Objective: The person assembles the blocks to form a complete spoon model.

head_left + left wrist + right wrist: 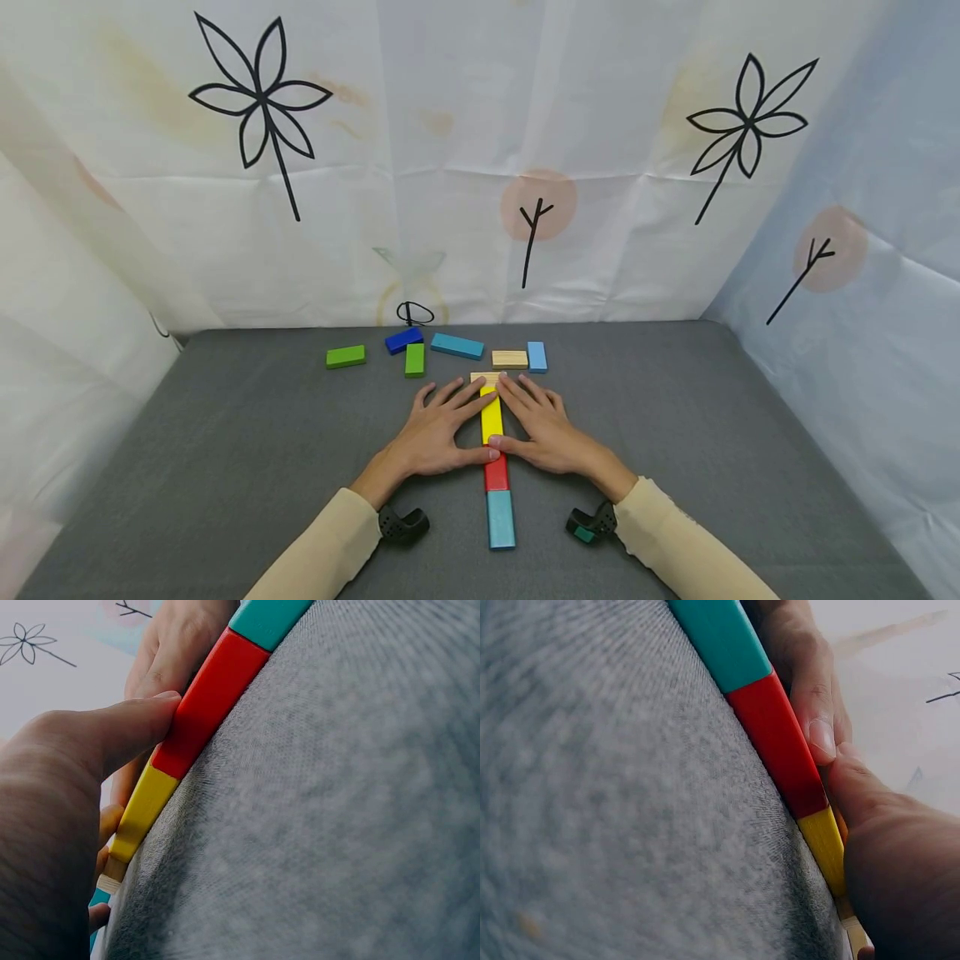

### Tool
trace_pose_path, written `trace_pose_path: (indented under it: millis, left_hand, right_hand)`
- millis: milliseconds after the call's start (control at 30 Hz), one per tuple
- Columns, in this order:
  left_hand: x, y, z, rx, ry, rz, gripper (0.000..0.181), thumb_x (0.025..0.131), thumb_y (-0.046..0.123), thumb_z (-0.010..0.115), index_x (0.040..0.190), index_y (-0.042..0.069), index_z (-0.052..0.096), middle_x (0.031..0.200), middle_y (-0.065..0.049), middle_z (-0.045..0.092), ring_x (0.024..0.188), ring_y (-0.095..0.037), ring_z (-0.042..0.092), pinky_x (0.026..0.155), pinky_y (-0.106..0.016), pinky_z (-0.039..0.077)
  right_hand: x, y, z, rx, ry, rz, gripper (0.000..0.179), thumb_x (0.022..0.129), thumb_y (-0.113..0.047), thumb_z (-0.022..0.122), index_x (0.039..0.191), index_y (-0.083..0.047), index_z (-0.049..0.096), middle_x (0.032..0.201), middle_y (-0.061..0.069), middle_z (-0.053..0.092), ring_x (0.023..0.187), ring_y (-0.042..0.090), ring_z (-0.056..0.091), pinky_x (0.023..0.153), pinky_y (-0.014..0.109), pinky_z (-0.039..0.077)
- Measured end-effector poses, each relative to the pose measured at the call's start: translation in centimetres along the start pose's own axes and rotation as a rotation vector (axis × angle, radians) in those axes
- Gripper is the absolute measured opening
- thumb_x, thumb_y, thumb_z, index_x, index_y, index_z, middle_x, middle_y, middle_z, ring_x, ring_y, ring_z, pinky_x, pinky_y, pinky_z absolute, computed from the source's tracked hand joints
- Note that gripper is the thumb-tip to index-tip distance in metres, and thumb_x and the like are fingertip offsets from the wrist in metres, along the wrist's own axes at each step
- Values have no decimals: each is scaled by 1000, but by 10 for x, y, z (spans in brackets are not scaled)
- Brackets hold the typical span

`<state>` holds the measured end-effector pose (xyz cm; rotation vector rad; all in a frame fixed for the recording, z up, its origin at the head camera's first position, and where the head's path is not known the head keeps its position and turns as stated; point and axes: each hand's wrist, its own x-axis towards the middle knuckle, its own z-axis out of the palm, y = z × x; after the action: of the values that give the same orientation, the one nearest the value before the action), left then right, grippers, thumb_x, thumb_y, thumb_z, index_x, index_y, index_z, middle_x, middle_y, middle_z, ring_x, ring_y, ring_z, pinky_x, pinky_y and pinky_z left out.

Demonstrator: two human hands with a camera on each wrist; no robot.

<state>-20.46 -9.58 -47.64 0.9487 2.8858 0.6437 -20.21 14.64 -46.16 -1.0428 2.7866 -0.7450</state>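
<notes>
Down the middle of the table runs a line of flat blocks: a light-blue block (501, 521) nearest me, then a red block (497, 477) and a yellow block (491, 423). A plain wooden block (477, 377) lies crosswise at the far end. My left hand (435, 433) spreads along the line's left side, thumb on the red block, fingertips by the yellow and wooden blocks. Mirroring it, my right hand (555, 437) has its thumb near the red-yellow joint and fingers at the far end. In both wrist views the red block (214, 701) meets its neighbours end to end.
Beyond the line lie loose blocks: two green, one of them upright-facing (415, 360), a dark blue block (404, 340), a blue block (457, 346), a wooden block (510, 359) and a light-blue block (537, 357). Patterned white cloth (465, 167) hangs behind the grey table (262, 450).
</notes>
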Motion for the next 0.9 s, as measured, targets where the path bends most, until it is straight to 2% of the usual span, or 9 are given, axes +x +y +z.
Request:
trace_pose_path:
  millis: [267, 400, 567, 733, 833, 900]
  left_hand:
    - [-1, 0, 0, 10, -2, -8, 88, 88, 77, 52, 161, 31, 32, 169, 6, 17, 154, -29, 17, 116, -68, 6]
    - [0, 0, 1, 12, -3, -12, 89, 87, 77, 52, 161, 31, 32, 169, 6, 17, 154, -29, 17, 116, -67, 6]
    - [1, 1, 0, -4, -6, -9, 88, 88, 76, 53, 160, 30, 34, 169, 6, 18, 154, -30, 18, 116, -68, 5]
    - [2, 1, 0, 2, -18, -14, 88, 88, 76, 52, 161, 32, 32, 169, 8, 17, 154, -29, 17, 116, -67, 4]
    - [2, 0, 1, -1, -19, -17, 87, 88, 77, 52, 160, 32, 33, 169, 8, 17, 154, -29, 17, 116, -67, 4]
    - [2, 0, 1, -3, -20, -18, 87, 88, 77, 52, 160, 32, 34, 169, 8, 18, 154, -29, 17, 116, -67, 4]
  right_hand:
    - [0, 0, 3, -19, 4, 9, 84, 102, -47, 58, 163, -6, 18, 169, 9, 15, 153, 40, 12, 113, 65, 14]
    - [0, 1, 0, 24, 24, 7, 82, 101, -46, 59, 162, -6, 21, 168, 11, 18, 152, 42, 14, 110, 67, 15]
    - [4, 9, -11, 58, 132, 23, 73, 100, -40, 63, 158, -5, 35, 164, 13, 30, 150, 41, 21, 108, 68, 18]
    - [18, 27, -25, -20, 301, 35, 63, 96, -30, 71, 149, -2, 50, 153, 19, 46, 143, 43, 34, 103, 68, 25]
    - [30, 39, -31, -58, 332, 54, 58, 95, -26, 72, 145, -2, 54, 150, 21, 49, 140, 45, 37, 101, 68, 27]
    - [37, 46, -33, -69, 305, 74, 57, 97, -26, 71, 146, -2, 54, 151, 22, 47, 141, 46, 35, 102, 69, 26]
